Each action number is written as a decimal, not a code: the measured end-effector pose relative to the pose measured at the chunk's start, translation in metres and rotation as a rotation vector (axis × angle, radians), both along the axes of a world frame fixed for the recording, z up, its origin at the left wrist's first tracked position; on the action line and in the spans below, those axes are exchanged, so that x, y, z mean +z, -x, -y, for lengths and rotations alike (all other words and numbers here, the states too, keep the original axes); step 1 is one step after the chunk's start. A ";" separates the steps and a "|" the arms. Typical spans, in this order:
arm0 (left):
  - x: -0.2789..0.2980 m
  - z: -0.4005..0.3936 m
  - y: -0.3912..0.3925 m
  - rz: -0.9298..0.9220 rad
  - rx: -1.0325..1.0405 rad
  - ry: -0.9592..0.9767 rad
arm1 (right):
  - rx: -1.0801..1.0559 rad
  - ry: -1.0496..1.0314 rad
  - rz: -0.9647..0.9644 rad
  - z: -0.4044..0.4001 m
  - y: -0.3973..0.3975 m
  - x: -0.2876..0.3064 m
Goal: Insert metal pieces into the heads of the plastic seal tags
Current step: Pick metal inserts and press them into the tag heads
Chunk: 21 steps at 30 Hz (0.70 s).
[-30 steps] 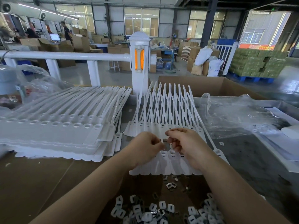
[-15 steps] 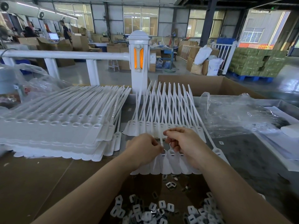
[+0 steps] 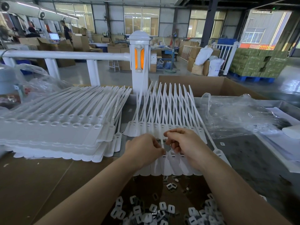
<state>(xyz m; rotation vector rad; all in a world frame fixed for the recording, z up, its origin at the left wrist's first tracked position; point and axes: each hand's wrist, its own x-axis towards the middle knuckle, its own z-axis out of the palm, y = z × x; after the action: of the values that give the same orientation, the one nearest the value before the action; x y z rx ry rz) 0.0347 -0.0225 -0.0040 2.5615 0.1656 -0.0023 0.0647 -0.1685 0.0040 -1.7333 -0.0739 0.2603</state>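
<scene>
Nearest on the brown cardboard surface [image 3: 40, 184] lies a loose heap of small metal pieces [image 3: 155, 211], white-faced with slots, a few strays scattered just beyond it. Past them a joined row of white plastic seal tags [image 3: 168, 166] lies flat, heads toward the far side, with a second row [image 3: 162, 109] fanned out behind, straps pointing away. Both hands meet over the near row: the left hand [image 3: 144, 149] has its fingers curled, tips pressed at a tag head, and the right hand [image 3: 185, 143] is curled too, thumb and forefinger pinching close beside one strap (whether a metal piece sits between either hand's fingertips cannot be told). To the left rests a thick stack of more tags [image 3: 53, 129]; to the right, crumpled clear plastic [image 3: 235, 114]. Farther off stand a white railing post [image 3: 140, 62] with orange reflectors, an open cardboard box [image 3: 203, 85], and a warehouse floor with cartons and green stacked goods [image 3: 258, 64].
</scene>
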 end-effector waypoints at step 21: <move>-0.004 -0.009 -0.003 0.017 -0.080 0.087 | 0.012 0.009 0.002 0.000 0.000 0.000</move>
<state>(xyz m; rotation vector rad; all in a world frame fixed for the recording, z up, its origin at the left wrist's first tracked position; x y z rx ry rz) 0.0380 -0.0132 -0.0080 2.4788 0.0550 -0.0183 0.0644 -0.1690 0.0043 -1.7429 -0.0849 0.2686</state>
